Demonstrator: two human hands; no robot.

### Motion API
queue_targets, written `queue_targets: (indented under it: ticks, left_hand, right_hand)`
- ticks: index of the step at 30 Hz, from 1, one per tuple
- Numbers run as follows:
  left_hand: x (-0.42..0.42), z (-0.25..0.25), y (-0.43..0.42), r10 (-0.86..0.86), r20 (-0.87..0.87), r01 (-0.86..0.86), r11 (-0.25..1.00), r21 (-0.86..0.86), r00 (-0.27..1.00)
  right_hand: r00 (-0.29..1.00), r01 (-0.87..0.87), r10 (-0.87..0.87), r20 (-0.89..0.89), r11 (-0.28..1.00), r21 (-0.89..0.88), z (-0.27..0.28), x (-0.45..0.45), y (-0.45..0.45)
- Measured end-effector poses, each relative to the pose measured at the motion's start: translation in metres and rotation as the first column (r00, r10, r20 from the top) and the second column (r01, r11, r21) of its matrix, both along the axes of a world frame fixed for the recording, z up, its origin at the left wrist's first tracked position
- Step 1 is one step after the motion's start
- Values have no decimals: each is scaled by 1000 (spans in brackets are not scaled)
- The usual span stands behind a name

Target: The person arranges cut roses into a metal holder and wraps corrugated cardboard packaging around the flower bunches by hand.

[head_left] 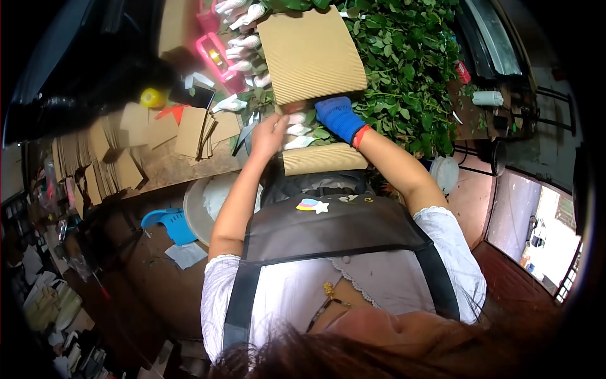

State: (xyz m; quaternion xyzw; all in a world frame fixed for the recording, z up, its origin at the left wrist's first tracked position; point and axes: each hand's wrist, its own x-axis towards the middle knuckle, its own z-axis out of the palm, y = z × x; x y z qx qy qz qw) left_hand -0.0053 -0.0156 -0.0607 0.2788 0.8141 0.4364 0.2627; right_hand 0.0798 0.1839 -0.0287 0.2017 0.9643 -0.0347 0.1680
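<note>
My left hand (269, 134) is bare and sits at the left end of a row of white-netted flower buds (299, 130), its fingers bent together near the buds; what they hold is too small to name. In a blue glove with a red cuff, my right hand (338, 117) reaches in among the green stems, its fingertips hidden by leaves and cardboard. A ribbed cardboard sheet (312, 57) lies over the flowers just above both hands. Closer to my body, another piece of ribbed cardboard (323, 159) lies at the table edge.
Leafy stems (410, 76) cover the right of the table. At left are a pink tape dispenser (221, 62), cardboard pieces (191, 132), a phone (194, 95) and a yellow object (153, 98). A blue plastic item (173, 224) lies below the table.
</note>
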Motion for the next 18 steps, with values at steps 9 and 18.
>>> queue_targets:
  ticks: [9, 18]
  left_hand:
    - [-14, -15, -46, 150, 126, -171, 968, 181, 981]
    - [9, 0, -16, -37, 158, 26, 997, 74, 987]
  right_hand:
    - [987, -47, 98, 125, 933, -357, 43, 7, 14]
    - [979, -15, 54, 197, 981, -193, 20, 1, -7]
